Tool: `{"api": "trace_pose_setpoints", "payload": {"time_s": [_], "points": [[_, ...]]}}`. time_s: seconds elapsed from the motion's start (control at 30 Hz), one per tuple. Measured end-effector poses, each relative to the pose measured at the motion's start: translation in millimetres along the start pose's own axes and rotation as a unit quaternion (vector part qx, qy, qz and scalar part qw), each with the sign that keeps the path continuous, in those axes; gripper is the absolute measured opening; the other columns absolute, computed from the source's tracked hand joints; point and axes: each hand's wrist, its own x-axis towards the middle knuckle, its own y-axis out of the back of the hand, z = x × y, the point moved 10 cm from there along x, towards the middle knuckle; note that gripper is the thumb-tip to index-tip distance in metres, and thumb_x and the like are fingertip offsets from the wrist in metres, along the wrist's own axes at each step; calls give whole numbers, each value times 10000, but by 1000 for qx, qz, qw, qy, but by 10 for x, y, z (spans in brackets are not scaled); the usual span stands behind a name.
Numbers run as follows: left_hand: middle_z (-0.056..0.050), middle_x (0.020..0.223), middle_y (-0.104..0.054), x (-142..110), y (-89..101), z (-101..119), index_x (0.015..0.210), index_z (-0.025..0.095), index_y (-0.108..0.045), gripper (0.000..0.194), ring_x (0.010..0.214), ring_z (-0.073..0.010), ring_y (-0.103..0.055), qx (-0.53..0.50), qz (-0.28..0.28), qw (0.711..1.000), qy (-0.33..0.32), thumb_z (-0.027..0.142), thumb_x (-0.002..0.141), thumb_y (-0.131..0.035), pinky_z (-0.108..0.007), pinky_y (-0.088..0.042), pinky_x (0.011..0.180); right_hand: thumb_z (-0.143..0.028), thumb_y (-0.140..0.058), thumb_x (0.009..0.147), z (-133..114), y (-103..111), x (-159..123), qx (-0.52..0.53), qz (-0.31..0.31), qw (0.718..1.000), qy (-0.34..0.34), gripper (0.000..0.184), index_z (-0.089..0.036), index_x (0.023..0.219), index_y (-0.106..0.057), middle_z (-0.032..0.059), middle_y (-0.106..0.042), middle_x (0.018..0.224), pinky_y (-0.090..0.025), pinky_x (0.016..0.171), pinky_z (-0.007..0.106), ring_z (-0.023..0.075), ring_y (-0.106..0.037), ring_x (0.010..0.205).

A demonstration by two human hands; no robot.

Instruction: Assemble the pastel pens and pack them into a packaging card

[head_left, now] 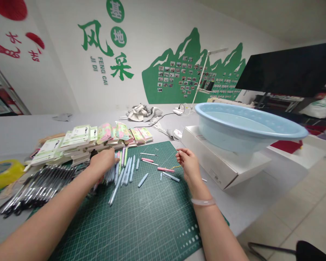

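Observation:
My left hand (101, 163) lies palm down at the far edge of a green cutting mat (152, 224), against a bunch of pastel pens (127, 168). Its fingers are hidden from view. My right hand (188, 165) hangs above the mat with its fingertips pinched together, and nothing shows between them. Closest to those fingertips is a pink pen part (165, 169) with a thin yellow wire (176, 167) at its end. Loose pale blue pen pieces (142, 180) and slim pink-and-white pen parts (149, 160) are scattered on the mat. A pale bangle (203, 202) circles my right wrist.
Left of the mat lie rows of black pens (40, 190), stacked pastel packets (78, 139) and a yellow tape roll (4, 174). To the right, a light blue basin (241, 125) sits on a white box (220, 159). Crumpled cloth (139, 113) and cables lie behind.

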Motion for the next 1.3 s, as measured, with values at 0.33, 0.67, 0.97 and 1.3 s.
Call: {"api": "trace_pose_setpoints", "payload": {"time_s": [0.33, 0.67, 0.97, 1.3], "points": [[-108, 997, -635, -350, 247, 514, 929, 198, -636, 246, 945, -267, -562, -38, 108, 983, -146, 332, 846, -447, -345, -408, 791, -242, -578, 676, 189, -34, 265, -224, -55, 972, 38, 187, -146, 810, -666, 32, -635, 664, -443, 625, 286, 156, -557, 610], [-85, 1109, -654, -400, -46, 975, 961, 234, -697, 240, 1142, -316, -430, -87, 84, 966, -228, 224, 783, -538, -444, -279, 960, -34, -434, 788, 125, 395, 411, -634, 5, 764, 119, 435, -166, 1152, -631, 115, -639, 1132, -375, 901, 268, 214, -560, 1065], [-79, 1044, -680, -320, -29, 969, 914, 240, -707, 221, 1089, -307, -483, -95, 84, 970, -208, 263, 785, -529, -440, -295, 904, -127, -435, 856, 187, 426, 502, -651, 44, 753, 80, 297, -158, 1016, -683, 185, -633, 1052, -378, 839, 357, 277, -554, 1027], [-72, 934, -687, -340, -75, 1217, 865, 244, -712, 186, 991, -266, -527, -149, 69, 952, -256, 240, 779, -547, -370, -329, 853, -157, -482, 741, 201, 445, 521, -432, 33, 900, 50, 342, -113, 1035, -650, 136, -659, 994, -419, 831, 321, 235, -585, 944]]}}
